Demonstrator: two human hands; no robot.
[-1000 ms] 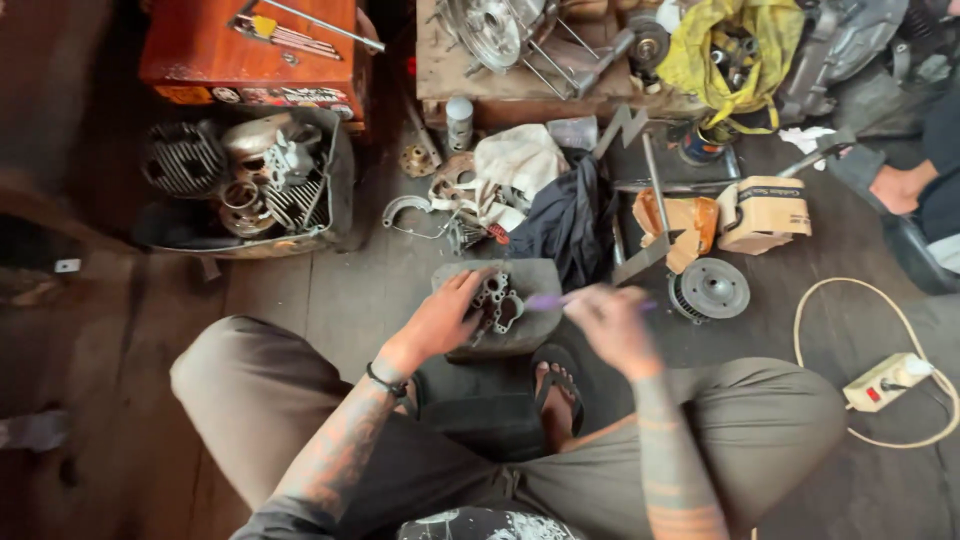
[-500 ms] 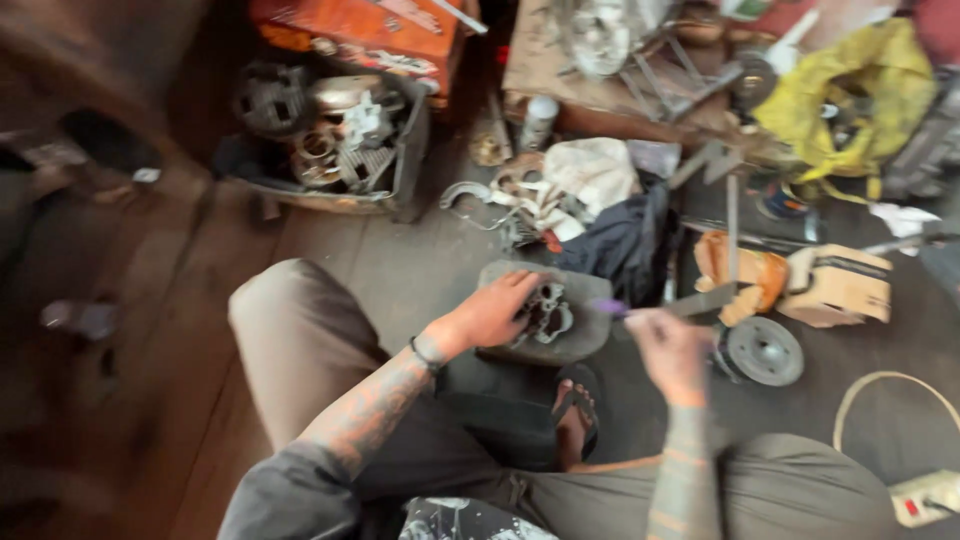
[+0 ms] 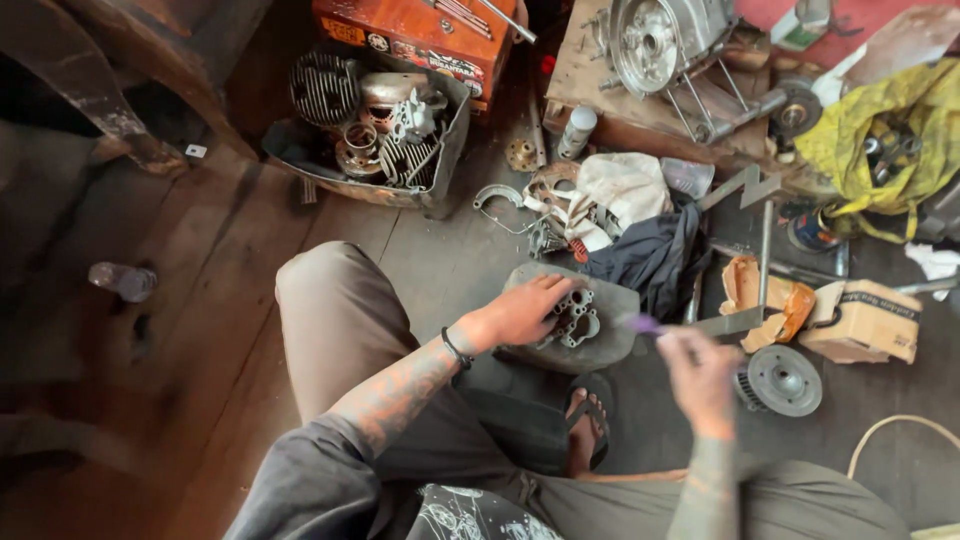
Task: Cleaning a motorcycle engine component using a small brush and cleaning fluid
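Lifted away rightward, right hand (image 3: 700,372) grips purple tool (image 3: 643,323); left hand (image 3: 522,312) clasps metal part (image 3: 577,318)

Tattooed forearms, black band on the left wrist (image 3: 455,349), grey-brown trousers (image 3: 345,320), perhaps 1 dark sandal (image 3: 590,425).

I sit over a worn wooden plank floor (image 3: 215,300), dim on my left, with a low wooden pallet (image 3: 580,75) ahead.
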